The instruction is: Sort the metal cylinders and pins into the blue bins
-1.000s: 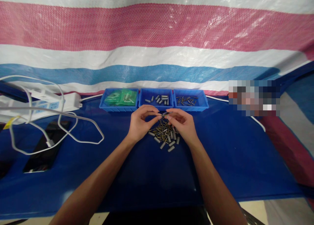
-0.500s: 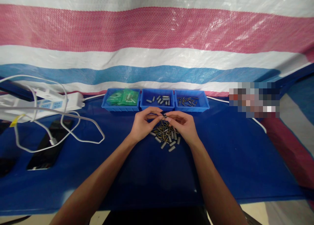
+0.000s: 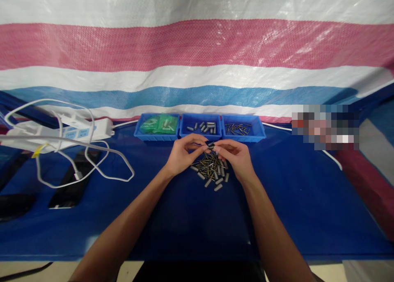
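My left hand (image 3: 184, 154) is closed in a pinch, thumb against fingers, above the heap. Opposite it, my right hand (image 3: 236, 155) pinches too, and the fingertips of both hands meet around a small dark piece (image 3: 211, 145). Its exact kind is too small and too covered to tell. Just below the hands lies a heap of thin, screw-like metal pieces (image 3: 207, 166), gold and dark. Short grey metal cylinders (image 3: 218, 187) are scattered at its near and right side. My right hand hides part of the heap's edge.
Behind the hands stand three blue bins in a row: the left bin (image 3: 156, 138) with green bags, the middle bin (image 3: 184, 136) with grey cylinders, the right bin (image 3: 246, 138) with thin dark pieces. At left are a power strip (image 3: 104, 128), white cables (image 3: 127, 178) and a black phone (image 3: 66, 193).
The view has shifted slightly, so things sit a little further right. Both hands stay together over the heap; the dark piece between the fingertips now shows more clearly.
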`<state>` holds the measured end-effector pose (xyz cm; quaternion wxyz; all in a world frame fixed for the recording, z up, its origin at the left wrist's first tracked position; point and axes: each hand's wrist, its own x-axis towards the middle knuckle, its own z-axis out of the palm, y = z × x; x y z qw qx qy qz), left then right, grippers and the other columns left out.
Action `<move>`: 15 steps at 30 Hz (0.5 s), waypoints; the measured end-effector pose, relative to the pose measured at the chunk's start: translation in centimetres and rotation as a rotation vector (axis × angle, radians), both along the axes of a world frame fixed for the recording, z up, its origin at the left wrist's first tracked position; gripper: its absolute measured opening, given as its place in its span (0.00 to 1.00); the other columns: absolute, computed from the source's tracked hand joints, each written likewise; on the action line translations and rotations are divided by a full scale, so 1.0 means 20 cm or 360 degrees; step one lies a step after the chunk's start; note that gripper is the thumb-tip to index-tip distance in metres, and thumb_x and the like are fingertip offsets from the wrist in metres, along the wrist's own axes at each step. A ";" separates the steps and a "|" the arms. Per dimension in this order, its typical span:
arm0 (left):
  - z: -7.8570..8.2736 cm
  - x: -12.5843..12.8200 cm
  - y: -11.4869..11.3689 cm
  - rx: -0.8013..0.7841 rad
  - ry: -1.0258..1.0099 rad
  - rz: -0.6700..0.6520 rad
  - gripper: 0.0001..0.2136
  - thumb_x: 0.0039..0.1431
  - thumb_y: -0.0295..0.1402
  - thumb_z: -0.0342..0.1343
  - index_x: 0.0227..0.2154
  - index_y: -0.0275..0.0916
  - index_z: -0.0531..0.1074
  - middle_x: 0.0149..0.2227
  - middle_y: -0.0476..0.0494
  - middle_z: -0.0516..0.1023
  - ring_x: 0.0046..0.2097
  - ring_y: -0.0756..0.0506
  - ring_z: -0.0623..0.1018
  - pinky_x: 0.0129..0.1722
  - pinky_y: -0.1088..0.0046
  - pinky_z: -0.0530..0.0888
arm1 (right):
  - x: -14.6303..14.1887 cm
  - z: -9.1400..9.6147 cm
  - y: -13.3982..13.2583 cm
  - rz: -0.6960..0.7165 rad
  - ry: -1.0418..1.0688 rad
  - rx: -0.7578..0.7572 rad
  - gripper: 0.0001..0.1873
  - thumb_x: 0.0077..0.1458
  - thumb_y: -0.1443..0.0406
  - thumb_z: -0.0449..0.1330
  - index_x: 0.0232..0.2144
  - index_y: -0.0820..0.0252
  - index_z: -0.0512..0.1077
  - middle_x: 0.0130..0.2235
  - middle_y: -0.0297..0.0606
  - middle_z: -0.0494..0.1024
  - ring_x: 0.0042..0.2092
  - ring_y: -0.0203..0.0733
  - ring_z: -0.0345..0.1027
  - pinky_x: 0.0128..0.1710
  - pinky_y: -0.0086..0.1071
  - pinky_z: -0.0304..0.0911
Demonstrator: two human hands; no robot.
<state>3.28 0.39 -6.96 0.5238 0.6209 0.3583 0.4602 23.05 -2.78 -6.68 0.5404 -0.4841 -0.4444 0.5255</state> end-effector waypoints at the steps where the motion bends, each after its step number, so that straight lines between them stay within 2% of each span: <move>1: 0.01 0.00 0.01 0.0012 0.0029 -0.0028 0.14 0.61 0.36 0.69 0.45 0.35 0.77 0.40 0.42 0.84 0.38 0.45 0.87 0.43 0.72 0.84 | 0.00 0.00 0.00 -0.0001 0.0013 -0.0004 0.11 0.48 0.58 0.75 0.34 0.56 0.85 0.25 0.33 0.80 0.25 0.34 0.67 0.24 0.29 0.61; 5: 0.08 -0.01 0.07 0.0198 0.0318 -0.0129 0.10 0.66 0.35 0.64 0.46 0.36 0.78 0.37 0.43 0.86 0.37 0.46 0.87 0.41 0.72 0.83 | 0.02 0.00 0.00 -0.0089 -0.0003 0.0048 0.11 0.49 0.58 0.75 0.34 0.56 0.84 0.27 0.33 0.81 0.25 0.35 0.69 0.25 0.29 0.64; 8: 0.16 -0.01 0.13 0.0582 0.0819 -0.0096 0.07 0.68 0.31 0.59 0.43 0.37 0.81 0.39 0.43 0.87 0.36 0.46 0.86 0.42 0.70 0.82 | 0.04 0.00 0.01 -0.0413 -0.0104 0.0234 0.10 0.50 0.59 0.75 0.34 0.57 0.83 0.30 0.35 0.83 0.27 0.36 0.71 0.27 0.31 0.68; 10: 0.21 -0.01 0.17 0.0810 0.1249 -0.0270 0.08 0.66 0.27 0.59 0.42 0.38 0.83 0.41 0.42 0.87 0.40 0.44 0.85 0.46 0.66 0.82 | 0.06 0.00 0.02 -0.0660 -0.0199 0.0341 0.10 0.52 0.59 0.74 0.36 0.57 0.83 0.34 0.37 0.85 0.29 0.38 0.74 0.30 0.33 0.71; 12: 0.23 -0.01 0.18 0.0883 0.1614 -0.0421 0.10 0.64 0.23 0.59 0.42 0.39 0.84 0.43 0.41 0.87 0.44 0.41 0.85 0.48 0.65 0.81 | 0.08 0.00 0.02 -0.0803 -0.0239 0.0364 0.12 0.53 0.59 0.73 0.40 0.56 0.83 0.40 0.40 0.86 0.32 0.40 0.76 0.31 0.35 0.73; 15: 0.23 -0.01 0.17 0.0857 0.1949 -0.0480 0.13 0.62 0.22 0.58 0.43 0.40 0.85 0.43 0.40 0.87 0.46 0.39 0.86 0.47 0.64 0.80 | 0.09 0.00 0.03 -0.0849 -0.0193 0.0327 0.16 0.54 0.58 0.72 0.45 0.56 0.82 0.47 0.43 0.86 0.34 0.42 0.78 0.31 0.36 0.75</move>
